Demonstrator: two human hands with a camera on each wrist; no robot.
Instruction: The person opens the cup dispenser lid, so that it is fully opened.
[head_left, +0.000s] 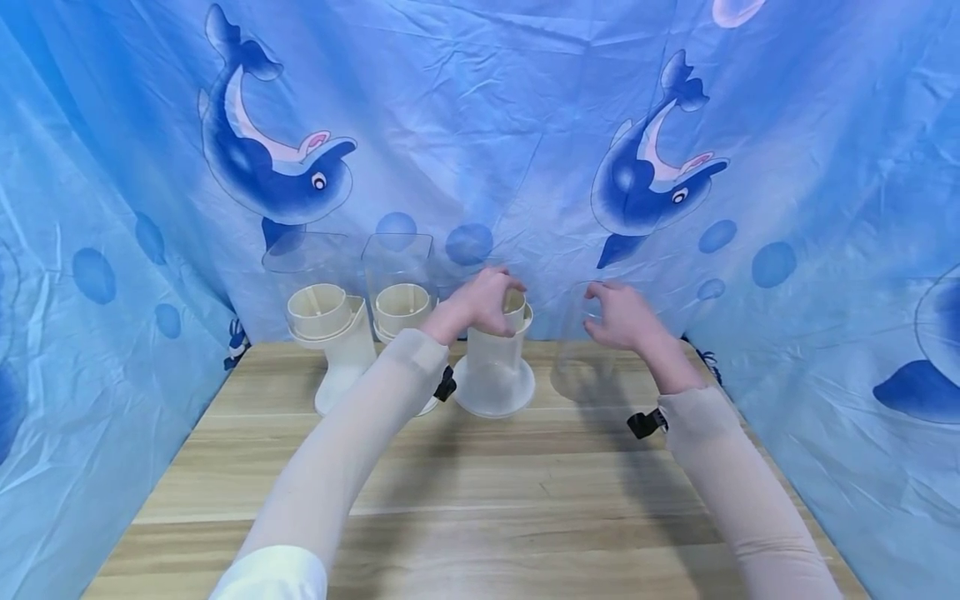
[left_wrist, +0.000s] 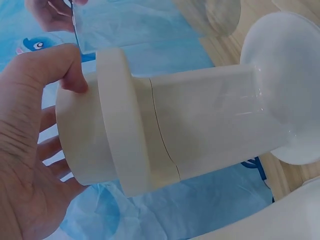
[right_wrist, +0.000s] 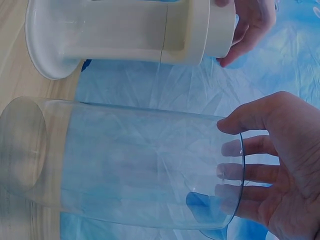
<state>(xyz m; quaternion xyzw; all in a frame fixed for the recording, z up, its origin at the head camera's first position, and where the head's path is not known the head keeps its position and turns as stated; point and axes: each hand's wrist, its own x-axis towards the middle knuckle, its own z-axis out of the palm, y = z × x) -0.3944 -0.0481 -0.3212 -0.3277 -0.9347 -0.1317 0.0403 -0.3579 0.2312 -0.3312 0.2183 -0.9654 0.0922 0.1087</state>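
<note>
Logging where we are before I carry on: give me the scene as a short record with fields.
Left hand: grips the top of a cream stand
Right hand: holds the rim of a clear container
Cream stand: upright on the wooden table
Clear container: upright, apart from the cream stand
Leftmost stand: not held
Second stand: partly hidden by left sleeve

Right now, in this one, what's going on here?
A person's left hand grips the top of a white-and-cream stand, while their right hand holds a clear container by its rim. Both things appear upright on the wooden table. Further left, two similar stands appear to have clear tops.
</note>
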